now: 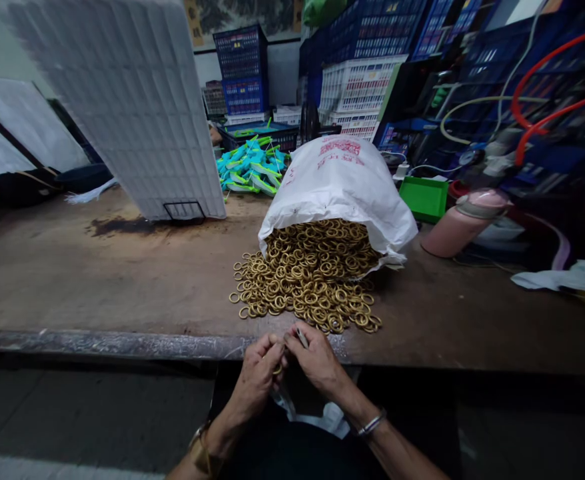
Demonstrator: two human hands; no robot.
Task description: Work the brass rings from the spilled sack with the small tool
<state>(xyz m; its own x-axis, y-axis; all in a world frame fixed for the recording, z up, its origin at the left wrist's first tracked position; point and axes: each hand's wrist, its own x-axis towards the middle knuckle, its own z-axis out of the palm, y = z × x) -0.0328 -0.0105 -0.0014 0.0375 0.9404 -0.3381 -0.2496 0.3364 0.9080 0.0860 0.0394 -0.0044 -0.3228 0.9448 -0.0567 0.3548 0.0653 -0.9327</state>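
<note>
Just in front of the table edge my two hands meet at the fingertips. My left hand (257,377) is closed on a brass-coloured ring (277,369), which shows partly below its fingers. In my right hand (320,360) is a slim grey metal tool (302,338), its end sticking up between thumb and fingers; its kind is not clear. Beyond the hands a heap of similar rings (302,287) spills onto the table from the mouth of a white woven sack (342,177) lying on its side.
A tall white ribbed panel (137,113) stands on the wooden table (97,287) at left. Turquoise and lime plastic pieces (252,167) are piled behind. A pink bottle (465,223), a green tray (425,199) and red hoses (527,127) are at right. Stacked crates (245,67) fill the back.
</note>
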